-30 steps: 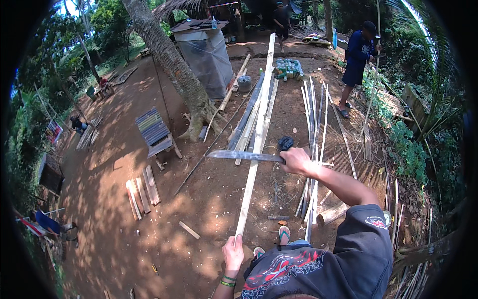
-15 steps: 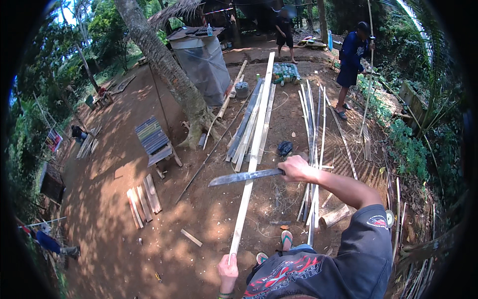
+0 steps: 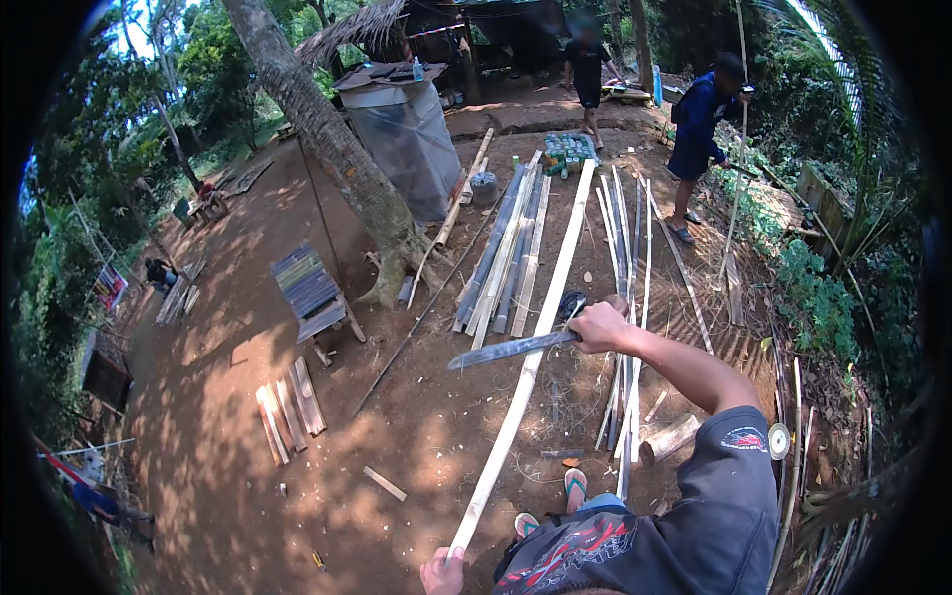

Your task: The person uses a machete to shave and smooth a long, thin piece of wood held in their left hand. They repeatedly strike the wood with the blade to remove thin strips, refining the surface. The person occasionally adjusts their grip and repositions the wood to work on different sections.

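Observation:
My left hand [image 3: 442,572] is closed round the near end of a long pale bamboo strip [image 3: 523,392], which slants up and away to the right. In my right hand [image 3: 601,327] is the handle of a machete [image 3: 514,348]. Its grey blade points left and lies across the strip around the middle; whether it touches the wood I cannot tell. Just beyond my right hand, a small black bundle [image 3: 570,303] rests on the dirt, partly hidden by the hand.
Split bamboo strips lie ahead [image 3: 501,258] and to the right [image 3: 635,288]. A cut log [image 3: 670,438] is near my feet. Left are a small slatted bench [image 3: 309,288] and short boards [image 3: 291,407]. A tree [image 3: 337,149] leans there. Two people [image 3: 587,74] [image 3: 702,139] stand farther off.
The bamboo strip's far end has swung right and come nearer. My right hand with the machete has shifted slightly right; my left hand has moved down and left. The far person has stepped right.

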A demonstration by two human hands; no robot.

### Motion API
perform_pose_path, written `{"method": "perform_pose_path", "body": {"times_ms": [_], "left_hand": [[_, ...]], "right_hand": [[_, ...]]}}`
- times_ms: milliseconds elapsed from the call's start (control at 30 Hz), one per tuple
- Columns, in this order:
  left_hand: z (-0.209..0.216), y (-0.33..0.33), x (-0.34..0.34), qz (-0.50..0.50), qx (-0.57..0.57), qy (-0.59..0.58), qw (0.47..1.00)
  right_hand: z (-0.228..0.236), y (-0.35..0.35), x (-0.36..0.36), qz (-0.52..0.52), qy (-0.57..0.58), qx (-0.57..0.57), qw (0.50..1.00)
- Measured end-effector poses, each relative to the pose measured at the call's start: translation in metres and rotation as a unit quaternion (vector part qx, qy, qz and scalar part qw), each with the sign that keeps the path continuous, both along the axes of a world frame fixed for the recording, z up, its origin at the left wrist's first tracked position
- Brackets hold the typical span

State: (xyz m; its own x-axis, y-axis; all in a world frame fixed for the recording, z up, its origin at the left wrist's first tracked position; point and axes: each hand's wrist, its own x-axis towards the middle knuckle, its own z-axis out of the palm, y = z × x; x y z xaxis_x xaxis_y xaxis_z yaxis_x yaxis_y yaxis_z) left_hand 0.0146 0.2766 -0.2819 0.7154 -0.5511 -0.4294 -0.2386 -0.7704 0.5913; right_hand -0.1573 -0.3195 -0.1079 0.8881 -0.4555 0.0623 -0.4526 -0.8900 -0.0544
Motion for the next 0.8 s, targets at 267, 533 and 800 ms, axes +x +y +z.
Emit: {"method": "perform_pose_path", "body": {"times_ms": [267, 533, 800], "left_hand": [[0.095, -0.022, -0.008, -0.111, 0.143, -0.073, 0.981], [0.06, -0.047, 0.005, -0.113, -0.144, 0.094, 0.979], [0.076, -0.081, 0.021, -0.131, -0.182, 0.395, 0.891]], "right_hand": [[0.017, -0.123, -0.077, -0.399, -0.066, -0.012, 0.915], [-0.026, -0.003, -0.02, -0.312, -0.242, 0.24, 0.887], [-0.046, 0.093, 0.02, -0.181, -0.529, 0.613, 0.558]]}}
